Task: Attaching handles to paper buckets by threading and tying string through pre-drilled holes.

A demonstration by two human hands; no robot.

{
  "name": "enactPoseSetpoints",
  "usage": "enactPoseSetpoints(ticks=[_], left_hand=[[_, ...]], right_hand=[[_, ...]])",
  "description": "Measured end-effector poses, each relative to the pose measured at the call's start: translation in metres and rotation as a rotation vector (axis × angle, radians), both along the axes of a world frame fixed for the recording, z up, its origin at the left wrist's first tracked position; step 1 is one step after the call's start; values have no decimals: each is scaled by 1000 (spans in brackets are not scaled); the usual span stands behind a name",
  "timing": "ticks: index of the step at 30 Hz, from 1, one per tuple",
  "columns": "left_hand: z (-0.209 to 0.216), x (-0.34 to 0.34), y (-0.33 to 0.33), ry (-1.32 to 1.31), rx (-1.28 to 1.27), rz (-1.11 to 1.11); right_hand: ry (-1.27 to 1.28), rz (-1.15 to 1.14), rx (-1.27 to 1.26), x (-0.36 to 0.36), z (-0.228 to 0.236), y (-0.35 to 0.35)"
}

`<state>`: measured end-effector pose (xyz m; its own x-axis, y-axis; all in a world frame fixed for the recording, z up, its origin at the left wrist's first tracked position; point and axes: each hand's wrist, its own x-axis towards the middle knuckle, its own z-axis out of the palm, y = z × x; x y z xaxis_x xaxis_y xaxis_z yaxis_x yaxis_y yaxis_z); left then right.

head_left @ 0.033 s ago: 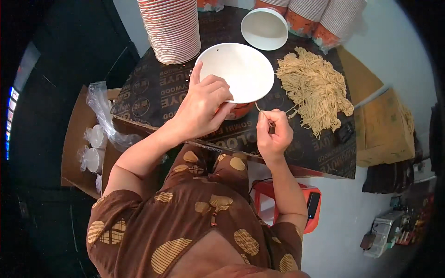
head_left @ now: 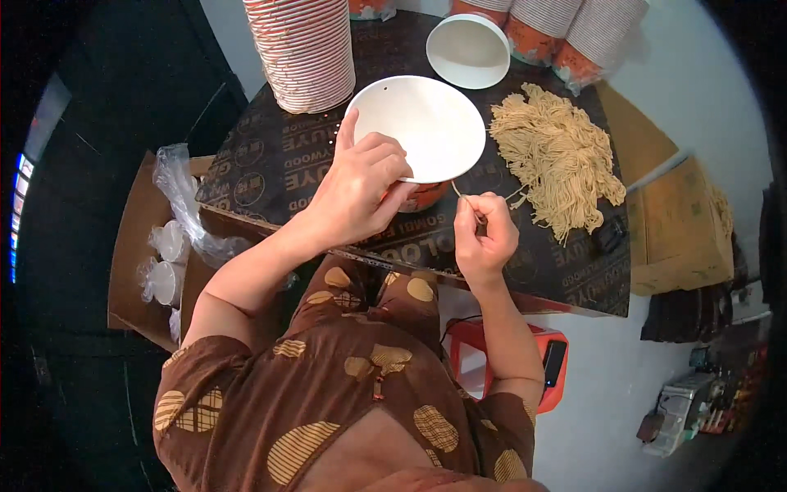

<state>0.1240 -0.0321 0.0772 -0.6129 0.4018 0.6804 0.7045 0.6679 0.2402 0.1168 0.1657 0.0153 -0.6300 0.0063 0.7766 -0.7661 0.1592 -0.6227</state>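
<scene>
A round paper tub (head_left: 434, 123), white inside and orange outside, is tilted up at the near part of the dark table. My left hand (head_left: 361, 184) is closed on its near-left rim, fingers curled over the inside and thumb beneath. A small dark hole shows near the far rim. To the right of the tub, my right hand (head_left: 487, 234) pinches a thin beige cord (head_left: 457, 190) that runs up to the tub's near rim. Another bit of cord trails from this hand toward a heap of beige cords (head_left: 557, 156) on the right.
A tall stack of nested tubs (head_left: 303, 57) stands at the far left of the table (head_left: 270, 176). One more tub (head_left: 467, 51) lies tilted behind mine, with wrapped stacks (head_left: 537, 33) farther back. Cardboard boxes (head_left: 680, 230) flank the table; a red stool (head_left: 554, 394) holds a phone (head_left: 554, 362).
</scene>
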Motion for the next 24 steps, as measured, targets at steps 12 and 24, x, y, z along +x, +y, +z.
enactPoseSetpoints(ticks=[12, 24], left_hand=[[23, 7, 1, -32, 17, -61], [54, -41, 16, -811, -113, -264]], right_hand=[[-29, -23, 20, -4, 3, -1], [-253, -89, 77, 1, 5, 1]])
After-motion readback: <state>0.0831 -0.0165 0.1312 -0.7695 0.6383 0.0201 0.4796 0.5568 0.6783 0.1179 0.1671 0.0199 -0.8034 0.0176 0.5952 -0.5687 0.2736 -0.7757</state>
